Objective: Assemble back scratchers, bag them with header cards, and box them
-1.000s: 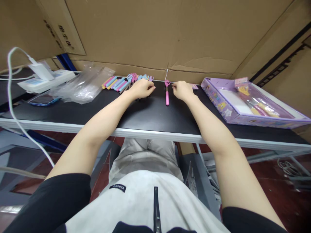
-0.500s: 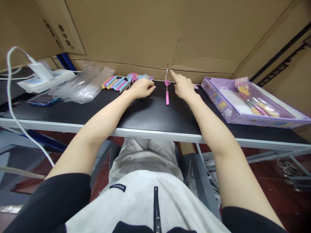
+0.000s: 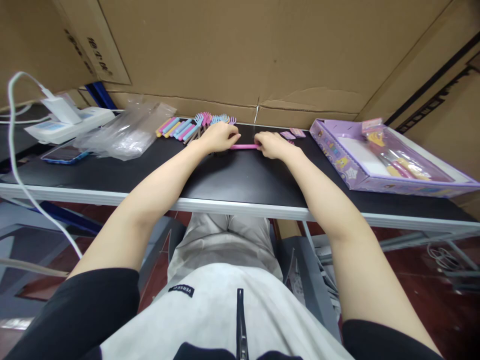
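A pink back scratcher (image 3: 243,147) lies sideways low over the black tabletop, its handle showing between my hands. My right hand (image 3: 273,145) is closed on its right end, and the clawed head is hidden by the fingers. The handle's other end comes close to the fingertips of my left hand (image 3: 221,136); whether they touch it I cannot tell. My left fingers are curled together, and what they hold, if anything, is hidden. Behind and left of that hand lie several back scratchers (image 3: 183,130) in a row, with pink, blue, yellow and purple parts.
Clear plastic bags (image 3: 129,132) lie to the left, beside a phone (image 3: 65,152) and a white power strip (image 3: 71,122) with a cable. Small pink cards (image 3: 292,134) rest behind my right hand. A purple open box (image 3: 348,170) holding packaged items stands right. Cardboard (image 3: 225,55) walls the back.
The pink back scratcher, lying upright in view on the table before, is now turned sideways in my right hand. That hand has come down and left, uncovering the pink cards. My left hand has barely moved.
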Demonstrator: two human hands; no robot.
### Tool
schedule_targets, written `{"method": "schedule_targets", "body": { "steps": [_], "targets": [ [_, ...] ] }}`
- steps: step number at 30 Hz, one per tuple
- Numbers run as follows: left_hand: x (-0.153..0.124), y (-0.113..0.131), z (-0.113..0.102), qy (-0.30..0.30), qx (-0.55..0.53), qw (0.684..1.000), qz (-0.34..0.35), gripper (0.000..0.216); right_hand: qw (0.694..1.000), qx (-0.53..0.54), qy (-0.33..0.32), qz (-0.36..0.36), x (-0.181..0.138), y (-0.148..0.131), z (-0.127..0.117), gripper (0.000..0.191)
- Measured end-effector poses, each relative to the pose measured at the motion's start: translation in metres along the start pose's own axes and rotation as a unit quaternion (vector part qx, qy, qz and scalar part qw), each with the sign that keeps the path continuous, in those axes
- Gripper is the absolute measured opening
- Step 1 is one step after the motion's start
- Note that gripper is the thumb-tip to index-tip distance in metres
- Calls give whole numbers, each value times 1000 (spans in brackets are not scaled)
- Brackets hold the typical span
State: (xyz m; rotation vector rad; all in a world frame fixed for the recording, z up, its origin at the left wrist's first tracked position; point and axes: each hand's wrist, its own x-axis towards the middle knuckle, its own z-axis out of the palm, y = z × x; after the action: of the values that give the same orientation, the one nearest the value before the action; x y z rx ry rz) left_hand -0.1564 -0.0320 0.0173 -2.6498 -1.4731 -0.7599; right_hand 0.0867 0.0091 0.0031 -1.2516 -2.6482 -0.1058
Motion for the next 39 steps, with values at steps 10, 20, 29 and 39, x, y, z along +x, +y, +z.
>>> {"method": "schedule_targets", "body": {
  "steps": [10, 20, 29, 39],
  "targets": [
    [5, -10, 12, 14, 2, 997, 70, 29, 998, 4, 55, -21, -1, -6, -8, 15],
    [2, -5, 4, 59, -23, 997, 46, 18, 991, -77, 101, -32, -10, -56, -31, 38],
    [5, -36, -4, 92, -20, 995, -14, 9, 989, -76, 122, 20, -10, -27, -34, 36],
    [6, -34, -3, 72, -45, 996, 17, 13, 985, 49, 144, 86, -5, -11, -27, 21]
  ]
}}
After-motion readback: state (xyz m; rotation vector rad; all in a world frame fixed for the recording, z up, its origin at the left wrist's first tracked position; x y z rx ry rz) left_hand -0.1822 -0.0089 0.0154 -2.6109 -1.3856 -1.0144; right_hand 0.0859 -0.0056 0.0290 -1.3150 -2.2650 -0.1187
